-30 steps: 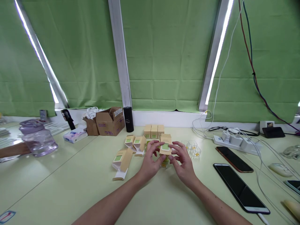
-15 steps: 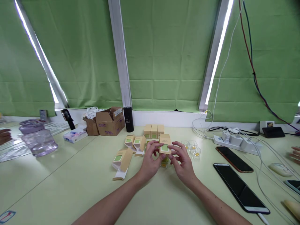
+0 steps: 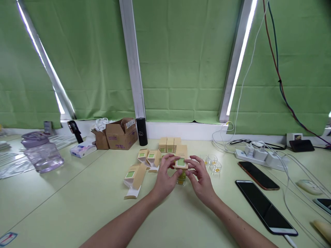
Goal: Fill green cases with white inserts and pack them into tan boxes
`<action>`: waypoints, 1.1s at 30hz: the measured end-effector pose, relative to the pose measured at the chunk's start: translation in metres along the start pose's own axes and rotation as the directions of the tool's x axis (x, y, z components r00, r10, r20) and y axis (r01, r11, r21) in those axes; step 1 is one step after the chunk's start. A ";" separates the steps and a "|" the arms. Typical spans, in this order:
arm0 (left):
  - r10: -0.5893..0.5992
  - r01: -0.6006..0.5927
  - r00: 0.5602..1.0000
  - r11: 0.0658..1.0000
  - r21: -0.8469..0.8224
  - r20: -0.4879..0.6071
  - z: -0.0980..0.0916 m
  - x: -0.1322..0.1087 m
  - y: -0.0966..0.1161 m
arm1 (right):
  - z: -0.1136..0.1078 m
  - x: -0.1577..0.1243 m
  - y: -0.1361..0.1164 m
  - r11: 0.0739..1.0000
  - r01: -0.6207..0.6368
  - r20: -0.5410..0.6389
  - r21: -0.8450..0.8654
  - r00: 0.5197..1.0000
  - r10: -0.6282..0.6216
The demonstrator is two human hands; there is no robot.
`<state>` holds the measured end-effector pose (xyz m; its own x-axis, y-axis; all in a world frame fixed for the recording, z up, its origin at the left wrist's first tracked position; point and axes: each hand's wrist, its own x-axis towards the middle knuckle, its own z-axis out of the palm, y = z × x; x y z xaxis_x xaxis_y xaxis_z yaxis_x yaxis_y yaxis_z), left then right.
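Observation:
Both my hands hold a small tan carton with a green label upright over a little bottle of yellow-green liquid standing on the pale green table. My left hand pinches the carton's left side, my right hand its right side. The bottle's lower part shows under the carton. Just beyond stand three closed tan cartons. To the left lie several opened cartons, one larger.
Small clear cups with yellow bits sit right of my hands. Two phones, a power strip and cables lie at the right. A brown cardboard box, black cylinder, tissue pack and purple jar stand at the left.
The carton has come down a little over the bottle and my hands have closed in on it. A person's arm at the far left and fingers at the far right are gone from view.

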<state>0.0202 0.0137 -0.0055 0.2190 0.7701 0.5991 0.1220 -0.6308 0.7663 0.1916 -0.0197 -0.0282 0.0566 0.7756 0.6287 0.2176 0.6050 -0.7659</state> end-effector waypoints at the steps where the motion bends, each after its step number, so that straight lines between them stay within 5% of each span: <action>1: 0.010 -0.010 1.000 1.000 0.014 0.003 -0.001 0.000 0.001 | 0.000 0.000 0.001 1.000 0.000 0.005 -0.001 1.000 0.000; 13: 0.028 -0.027 1.000 0.997 0.076 -0.010 0.000 -0.003 0.000 | -0.002 -0.003 -0.001 0.963 0.144 0.072 -0.226 0.989 -0.130; 27: -0.145 0.143 0.956 0.989 -0.029 -0.256 0.000 0.005 -0.016 | 0.000 -0.006 -0.012 0.874 0.419 0.322 -0.244 0.886 -0.335; 33: -0.220 0.177 0.936 0.969 -0.171 -0.275 -0.005 0.011 -0.017 | -0.002 -0.003 0.002 0.833 0.334 0.248 -0.441 0.937 -0.245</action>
<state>0.0160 0.0334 -0.0110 -0.0881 0.8856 0.4560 -0.0085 -0.4585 0.8887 0.1940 -0.0210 -0.0311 -0.2416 0.6237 0.7434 0.6302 0.6834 -0.3685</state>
